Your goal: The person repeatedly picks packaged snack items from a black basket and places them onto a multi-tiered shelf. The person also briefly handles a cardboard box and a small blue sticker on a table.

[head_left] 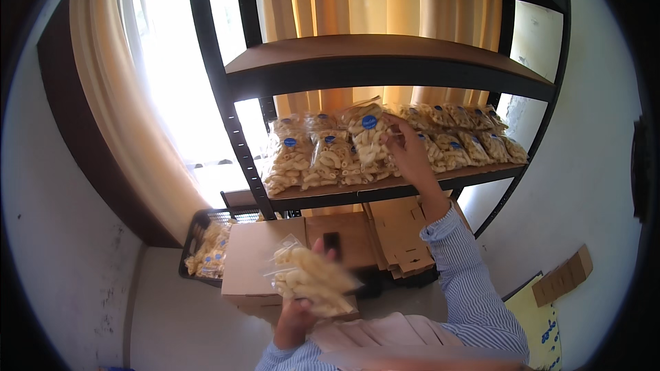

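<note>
My right hand [407, 152] grips the side of a clear plastic bag of curved, tube-shaped snacks [368, 136] with a round blue label, at the front of the middle shelf. Rows of similar snack bags [291, 165] stand on that shelf, to both sides of it. Low in front of my body, my left hand [299, 314] holds snack bags [312, 278], blurred and partly overlapping; their exact number cannot be told.
A black metal rack with brown boards [392, 62] stands ahead. Below it are a cardboard box [265, 252], flattened cartons [402, 237] and a black plastic crate [185, 252] of snack bags. Curtains hang behind; a yellow sheet [533, 319] lies at lower right.
</note>
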A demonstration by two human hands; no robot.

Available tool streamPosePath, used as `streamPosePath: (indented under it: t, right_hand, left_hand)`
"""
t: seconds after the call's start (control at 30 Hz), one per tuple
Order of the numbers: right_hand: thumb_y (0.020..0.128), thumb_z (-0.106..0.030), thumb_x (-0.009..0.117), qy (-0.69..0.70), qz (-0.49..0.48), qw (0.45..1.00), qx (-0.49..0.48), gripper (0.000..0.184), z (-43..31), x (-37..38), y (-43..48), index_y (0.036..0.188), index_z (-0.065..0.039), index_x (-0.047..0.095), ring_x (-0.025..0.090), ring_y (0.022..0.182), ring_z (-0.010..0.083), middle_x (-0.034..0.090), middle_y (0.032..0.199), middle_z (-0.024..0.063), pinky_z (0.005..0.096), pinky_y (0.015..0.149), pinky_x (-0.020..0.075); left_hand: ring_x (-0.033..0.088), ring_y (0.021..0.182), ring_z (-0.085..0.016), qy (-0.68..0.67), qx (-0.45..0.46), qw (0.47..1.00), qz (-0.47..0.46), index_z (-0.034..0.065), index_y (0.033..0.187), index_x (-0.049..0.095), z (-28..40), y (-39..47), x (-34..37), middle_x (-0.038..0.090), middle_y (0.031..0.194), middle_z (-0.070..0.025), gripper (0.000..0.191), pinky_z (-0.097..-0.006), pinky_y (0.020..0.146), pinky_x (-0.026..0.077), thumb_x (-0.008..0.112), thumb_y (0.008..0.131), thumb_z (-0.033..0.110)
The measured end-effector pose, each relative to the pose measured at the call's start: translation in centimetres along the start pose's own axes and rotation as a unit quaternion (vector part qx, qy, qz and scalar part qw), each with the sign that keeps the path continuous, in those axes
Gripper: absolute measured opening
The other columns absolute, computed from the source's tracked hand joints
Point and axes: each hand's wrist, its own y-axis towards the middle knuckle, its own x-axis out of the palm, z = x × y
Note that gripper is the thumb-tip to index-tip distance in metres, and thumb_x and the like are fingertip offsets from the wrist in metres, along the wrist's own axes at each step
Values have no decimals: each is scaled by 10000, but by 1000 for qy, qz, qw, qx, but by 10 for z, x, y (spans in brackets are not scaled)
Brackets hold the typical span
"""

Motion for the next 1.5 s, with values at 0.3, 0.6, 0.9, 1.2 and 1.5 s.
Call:
streamPosePath:
  t: [0.3,0.6,0.9,1.2,1.5]
  right_hand:
    - [945,-272,586,-236,-49,969,44,356,21,13,23,1216,-46,630,588,1085,368,607,1187,224,450,918,465]
    - [950,-347,580,-259,-55,953,-144,419,-5,40,13,1268,-77,619,450,1278,343,553,1326,145,503,1074,327]
    - [954,-431,551,-345,-120,907,-211,550,-7,95,-2,1337,-36,555,430,1316,290,542,1369,129,501,1149,205]
    - [936,-456,558,-371,-85,891,-246,545,-2,101,-3,1241,-8,611,537,1196,258,624,1207,139,449,1125,308]
    - [949,-426,559,-352,-96,904,-223,532,-4,99,-8,1259,4,599,453,1263,314,589,1268,143,457,1111,310]
  left_hand:
    - [155,1486,-369,29,-16,999,7,103,1552,156,8,-17,-5,115,1608,-188,1074,-539,1172,280,777,697,299]
    - [181,1477,-385,24,-10,999,21,85,1548,156,10,-25,-10,145,1597,-205,1061,-556,1156,303,772,709,287]
    - [184,1463,-437,46,2,999,17,78,1545,162,14,-29,-17,178,1576,-230,1083,-579,1138,321,794,698,314]
    - [213,1453,-441,46,-34,998,19,80,1530,203,18,-31,-19,237,1554,-228,1074,-590,1127,331,816,688,344]
    - [236,1446,-444,38,-64,997,-4,57,1514,239,17,-27,-17,279,1539,-218,1003,-594,1130,324,745,689,319]
